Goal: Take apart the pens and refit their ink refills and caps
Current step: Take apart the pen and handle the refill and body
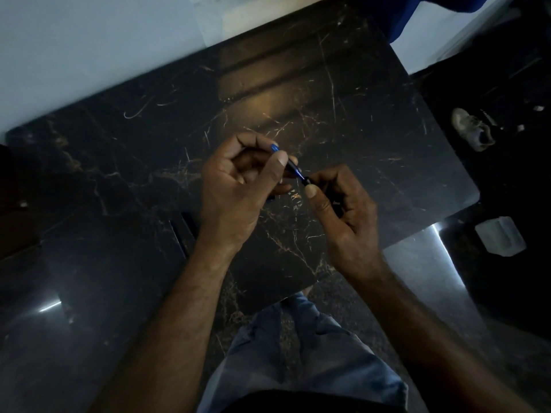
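Dark marble table (pixel 125 162) below, polished, veined in gold and white, corners rounded, glossy enough to throw back a warm reflection near the far edge. Pale wall (pixel 89 40) behind it. Off to the right on the black floor (pixel 507 180), a worn light shoe (pixel 474 129) lying on its side and a clear plastic tub (pixel 501 236), well apart from the table. Blue cloth (pixel 426 13) at the top edge. Two thin dark strips (pixel 183 231) flat on the marble just beside the left wrist, too dim to identify. Jeans (pixel 298 359) below, between the forearms.

Above the table's middle, held in the air: a slim pen (pixel 293 168), blue barrel with a dark end, slanting from upper left down to the right. Left hand (pixel 238 186) curled tight round the upper part of the barrel, thumb pressed along it, so most of the pen is hidden and only the blue tip past the fingers and a short stretch toward the right hand show. Right hand (pixel 343 213) pinching the dark lower end between thumb and forefinger, other fingers folded in. Whether that end piece is a cap or a tip cannot be told. Nothing between the hands and the marble beneath.
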{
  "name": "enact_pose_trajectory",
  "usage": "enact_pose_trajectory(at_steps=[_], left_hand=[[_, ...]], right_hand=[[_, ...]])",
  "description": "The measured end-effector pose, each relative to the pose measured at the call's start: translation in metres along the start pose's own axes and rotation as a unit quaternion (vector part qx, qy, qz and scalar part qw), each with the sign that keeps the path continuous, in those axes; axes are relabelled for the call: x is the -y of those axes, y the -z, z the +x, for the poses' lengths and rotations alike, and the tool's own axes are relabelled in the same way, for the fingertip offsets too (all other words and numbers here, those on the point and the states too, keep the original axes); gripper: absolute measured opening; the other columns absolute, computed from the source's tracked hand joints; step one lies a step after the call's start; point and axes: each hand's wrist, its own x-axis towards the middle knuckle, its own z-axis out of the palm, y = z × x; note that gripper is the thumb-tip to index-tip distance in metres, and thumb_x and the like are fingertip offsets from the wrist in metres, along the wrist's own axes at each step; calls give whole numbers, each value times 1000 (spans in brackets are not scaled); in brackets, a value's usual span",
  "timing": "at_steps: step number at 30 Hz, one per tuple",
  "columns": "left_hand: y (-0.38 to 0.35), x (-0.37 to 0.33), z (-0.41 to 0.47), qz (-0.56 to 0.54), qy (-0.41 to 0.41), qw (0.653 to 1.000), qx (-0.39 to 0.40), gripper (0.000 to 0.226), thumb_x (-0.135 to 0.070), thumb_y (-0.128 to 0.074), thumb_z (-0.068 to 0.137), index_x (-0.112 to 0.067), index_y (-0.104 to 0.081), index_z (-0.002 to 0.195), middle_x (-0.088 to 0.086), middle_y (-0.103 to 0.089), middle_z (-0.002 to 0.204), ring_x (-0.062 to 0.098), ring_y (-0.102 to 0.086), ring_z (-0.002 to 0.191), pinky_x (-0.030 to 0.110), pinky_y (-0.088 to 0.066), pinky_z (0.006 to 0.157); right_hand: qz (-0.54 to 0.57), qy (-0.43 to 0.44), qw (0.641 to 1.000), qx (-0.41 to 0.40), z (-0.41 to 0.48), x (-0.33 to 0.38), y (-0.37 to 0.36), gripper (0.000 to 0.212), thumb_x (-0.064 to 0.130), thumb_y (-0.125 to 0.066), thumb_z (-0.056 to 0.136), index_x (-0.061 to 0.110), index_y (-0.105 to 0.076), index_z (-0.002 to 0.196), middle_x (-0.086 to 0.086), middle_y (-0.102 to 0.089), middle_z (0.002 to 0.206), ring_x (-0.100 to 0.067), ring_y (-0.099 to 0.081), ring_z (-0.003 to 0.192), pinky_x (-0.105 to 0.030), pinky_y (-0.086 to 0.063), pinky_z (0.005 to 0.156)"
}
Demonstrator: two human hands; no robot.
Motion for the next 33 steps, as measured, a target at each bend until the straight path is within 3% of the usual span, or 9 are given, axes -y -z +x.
enact_pose_trajectory(at_steps=[2,6,13,16,20,22,26,29,33], left_hand=[[-4,1,-1,4,0,1000,2,14,2,-70,97,-1,-62,108,13,-79,97,23,-81,90,38,-66,73],[-7,1,0,1,0,1000,-3,18,0,-76,93,-7,-64,105,24,-75,101,24,-79,92,36,-65,75],[-9,-4,3,-12,15,1000,0,15,-1,-76,92,-9,-67,101,-5,-76,83,10,-77,79,28,-63,69],[-10,-7,3,-20,25,999,-5,13,-4,-77,92,-9,-69,101,-3,-76,81,14,-77,77,33,-65,68],[-13,-9,3,-25,32,999,-6,14,-8,-78,89,-8,-70,101,-4,-77,81,14,-77,77,35,-66,70],[-15,-10,4,-33,33,999,-7,16,-12,-79,86,-8,-71,100,-3,-78,81,15,-78,78,34,-66,70],[-16,-10,6,-53,32,998,2,18,-12,-78,87,-8,-73,104,1,-81,89,17,-78,81,34,-65,73],[-15,-10,6,-65,27,997,28,21,-10,-73,91,-6,-72,112,4,-81,100,18,-77,83,36,-64,75],[-11,-6,7,-46,19,997,59,23,-5,-66,98,-1,-69,121,8,-80,107,27,-75,89,41,-63,76]], right_hand=[[-11,9,1000,-4,2,0,0,18,20,-58,106,4,-65,104,11,-58,84,-14,-55,65,-36,-47,56],[-27,23,999,-8,6,2,2,14,15,-60,106,1,-66,104,4,-60,82,-17,-56,63,-35,-47,55],[-72,74,995,-4,12,10,7,4,1,-65,104,0,-69,105,5,-62,86,-1,-53,69,-15,-40,66],[-81,91,992,-9,15,13,9,7,2,-66,104,-1,-71,108,-5,-68,90,-9,-60,76,-22,-48,68],[-81,97,992,-19,16,12,9,11,6,-65,104,1,-72,111,-8,-71,94,-27,-68,80,-45,-56,68],[-79,94,992,-27,16,13,9,12,7,-65,104,2,-72,113,-8,-72,96,-28,-70,82,-47,-57,69],[-34,82,996,-23,17,22,12,9,10,-62,106,11,-68,113,10,-66,96,-6,-66,83,-27,-54,71],[11,45,999,9,19,23,17,13,11,-57,108,5,-68,110,11,-62,86,2,-59,72,-15,-46,67],[51,-6,998,42,19,22,20,20,17,-52,110,4,-67,108,8,-57,75,0,-53,62,-16,-42,60]])
